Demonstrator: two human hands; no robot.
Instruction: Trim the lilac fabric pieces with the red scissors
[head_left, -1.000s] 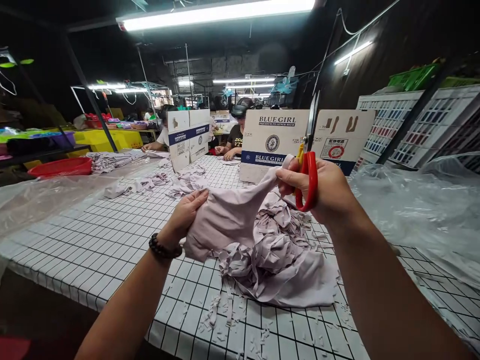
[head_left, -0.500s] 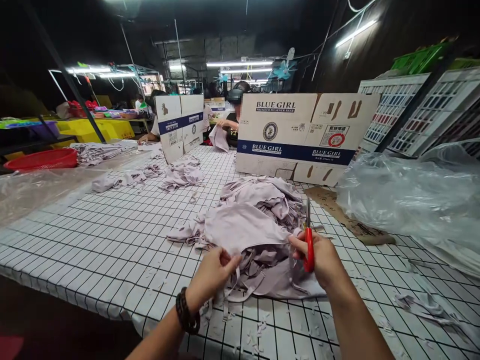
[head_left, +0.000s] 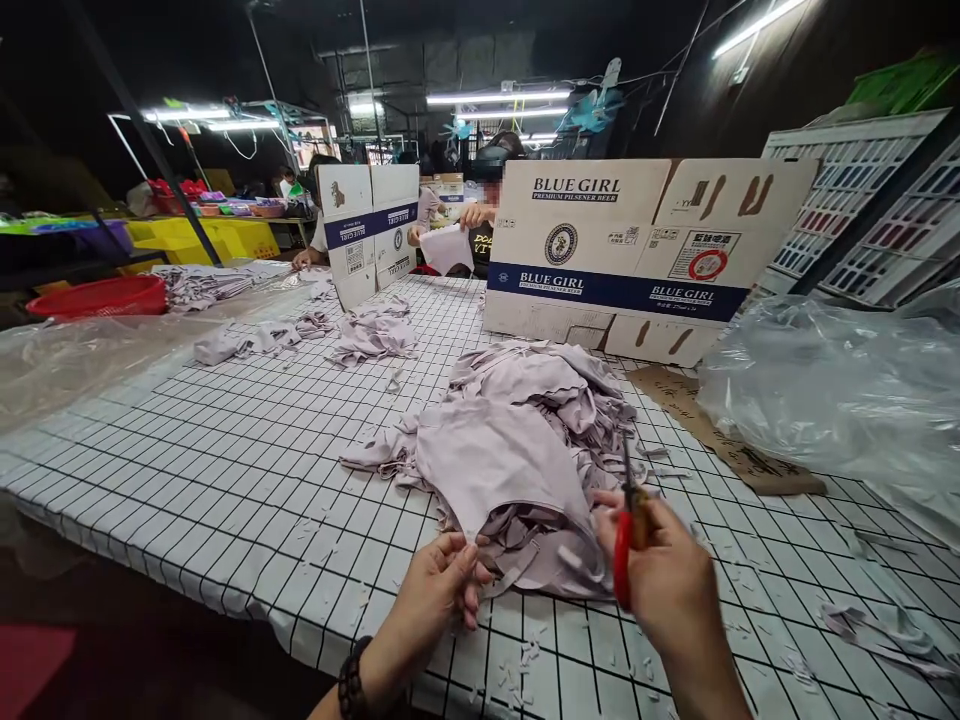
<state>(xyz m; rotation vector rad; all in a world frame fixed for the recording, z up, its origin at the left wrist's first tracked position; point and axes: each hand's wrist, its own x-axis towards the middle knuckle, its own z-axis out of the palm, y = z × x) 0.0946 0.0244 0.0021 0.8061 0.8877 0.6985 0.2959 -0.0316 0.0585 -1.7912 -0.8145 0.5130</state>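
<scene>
A pale lilac garment (head_left: 502, 450) with thin straps lies spread over a heap of like garments (head_left: 540, 375) in front of me. My left hand (head_left: 446, 580) pinches the near corner of it between thumb and fingers. In my right hand (head_left: 667, 570) are red-handled scissors (head_left: 622, 560), their blades pointing up and away, just right of the garment. The right hand is slightly blurred, and whether its fingers also touch the cloth I cannot tell. A small pale scrap shows close to the scissors, over the garment's lower edge.
Cardboard panels (head_left: 637, 240) stand upright across the table (head_left: 225, 470), with a co-worker handling cloth (head_left: 448, 248) behind. Clear plastic bags (head_left: 832, 390) and a brown cardboard piece (head_left: 720, 440) lie at right. Smaller cloth piles (head_left: 375, 335), a red basin (head_left: 101, 300) at left, and fabric snippets (head_left: 517, 670) nearby.
My left hand has drawn the garment's corner slightly nearer and now pinches its tip. My right hand with the scissors has moved back and away from the cloth's right edge. The view shifted slightly.
</scene>
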